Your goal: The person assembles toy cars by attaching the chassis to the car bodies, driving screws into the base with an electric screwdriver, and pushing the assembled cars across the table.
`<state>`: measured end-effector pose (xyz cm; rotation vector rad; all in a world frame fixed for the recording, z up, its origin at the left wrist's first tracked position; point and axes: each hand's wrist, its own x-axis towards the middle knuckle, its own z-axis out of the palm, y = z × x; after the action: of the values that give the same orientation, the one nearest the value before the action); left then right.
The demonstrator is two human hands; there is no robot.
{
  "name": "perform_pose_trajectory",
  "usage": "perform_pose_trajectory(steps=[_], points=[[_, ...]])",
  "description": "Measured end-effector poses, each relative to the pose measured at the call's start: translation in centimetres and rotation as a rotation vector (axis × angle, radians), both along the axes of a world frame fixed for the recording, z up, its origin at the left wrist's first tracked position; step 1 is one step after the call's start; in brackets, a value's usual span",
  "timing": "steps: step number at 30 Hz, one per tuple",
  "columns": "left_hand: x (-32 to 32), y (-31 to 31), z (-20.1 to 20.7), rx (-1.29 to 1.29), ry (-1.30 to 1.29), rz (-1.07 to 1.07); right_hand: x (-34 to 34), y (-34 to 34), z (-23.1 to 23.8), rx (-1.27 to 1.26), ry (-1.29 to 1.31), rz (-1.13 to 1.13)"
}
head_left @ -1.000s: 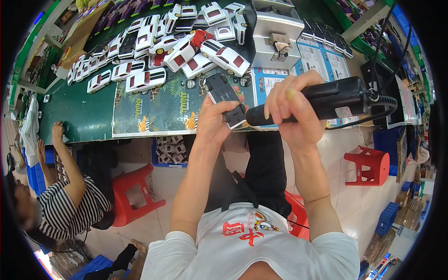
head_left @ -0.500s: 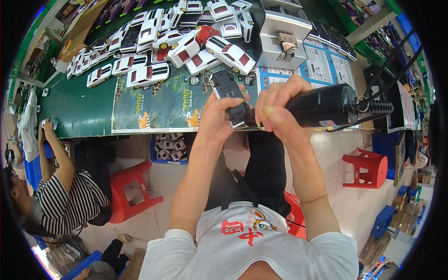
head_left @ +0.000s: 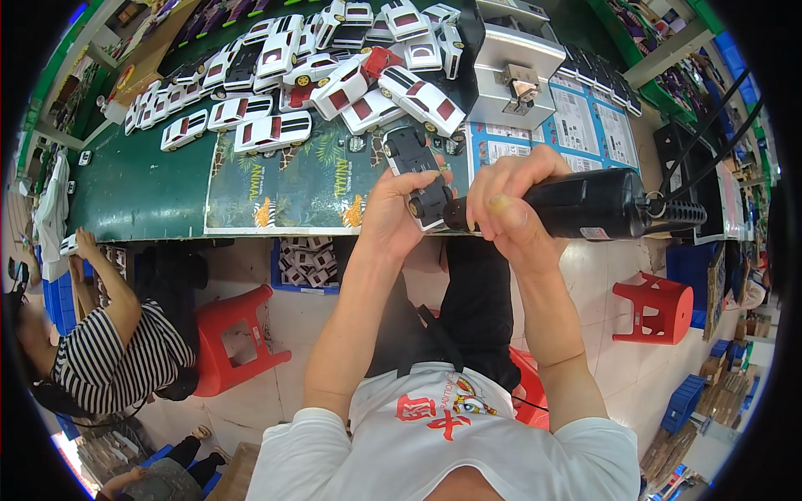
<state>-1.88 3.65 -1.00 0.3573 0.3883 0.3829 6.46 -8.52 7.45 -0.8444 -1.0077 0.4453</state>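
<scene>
My left hand (head_left: 391,210) is closed round a toy car (head_left: 410,149) turned underside up, showing its black base and wheels. A black electric screwdriver (head_left: 589,205) lies sideways in my right hand (head_left: 516,204), its fingers wrapped round the front end. The nose of the screwdriver meets the near end of the car's base; my fingers hide the bit and the screw. Just beyond the hands, a pile of white toy cars (head_left: 347,88) with black stripes and dark red windows covers the bench.
A metal bracket-like fixture (head_left: 518,63) stands behind my right hand, beside printed blue-and-white sheets (head_left: 576,125). Cables hang at the right. Under the green bench (head_left: 142,200) sits a blue crate (head_left: 307,265) of car parts. A co-worker in stripes (head_left: 125,355) works at the left, near a red stool (head_left: 242,342).
My grip on the car and screwdriver stays the same. The whole bench scene has shifted slightly in view. At the left, the co-worker's hands have moved down a little, holding a small white item.
</scene>
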Motion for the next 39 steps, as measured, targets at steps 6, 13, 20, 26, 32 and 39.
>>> perform_pose_trajectory(steps=[6, 13, 20, 26, 32, 39], points=[[-2.5, 1.6, 2.3, 0.033, -0.097, -0.139, 0.9, -1.3, 1.3, 0.114, 0.055, 0.145], [-9.6, 10.9, 7.7, 1.724, 0.422, -0.473, 8.6, -8.5, 0.6, -0.020, -0.052, -0.242], [-21.1, 24.2, 5.5, 2.730, 1.561, -0.541, 13.4, -11.1, -2.9, -0.171, -0.023, -0.494], [-25.7, 26.7, 5.1, 2.761, 1.864, -0.081, 14.6, -11.0, -3.6, -0.164, -0.022, -0.529], [-9.4, 17.0, 11.5, 2.516, 0.783, 0.339, 14.8, -14.1, -3.5, -0.137, 0.025, -0.652], [16.3, 4.3, 16.7, 2.427, -0.113, 0.275, 13.6, -13.2, -1.8, -0.162, 0.143, -0.688]])
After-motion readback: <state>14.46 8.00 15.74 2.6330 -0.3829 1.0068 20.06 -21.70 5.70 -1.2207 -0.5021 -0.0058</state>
